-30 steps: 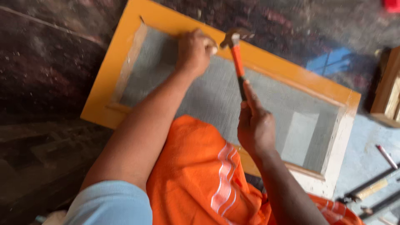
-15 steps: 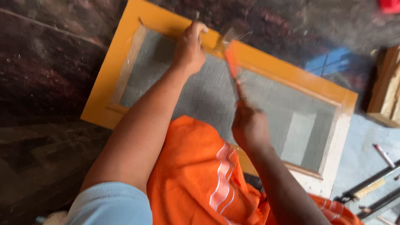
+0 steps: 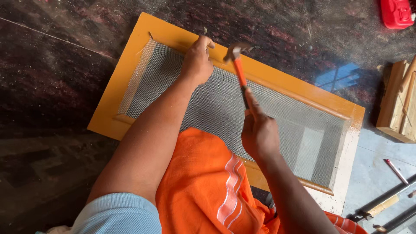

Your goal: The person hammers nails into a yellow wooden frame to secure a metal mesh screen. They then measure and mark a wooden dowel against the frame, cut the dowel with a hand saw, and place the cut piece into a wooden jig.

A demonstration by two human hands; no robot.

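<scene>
An orange-yellow wooden frame point(image 3: 130, 56) with grey wire mesh point(image 3: 216, 104) lies flat on the dark floor. My left hand point(image 3: 197, 60) rests on the frame's far rail, fingers pinched at a small nail that is barely visible. My right hand point(image 3: 259, 132) grips the orange handle of a claw hammer point(image 3: 236, 56). The hammer's metal head is just right of my left fingers, slightly above the rail. An orange cloth point(image 3: 203, 186) covers my lap over the frame's near edge.
A red plastic object point(image 3: 396, 13) lies at the far right. Wooden pieces point(image 3: 396, 104) stand at the right edge. Metal rods and a tool with a wooden handle point(image 3: 385, 203) lie at the lower right on lighter floor.
The hammer swung up and back down near the rail beside my left fingers. My left hand stayed pinched at the same spot on the far rail.
</scene>
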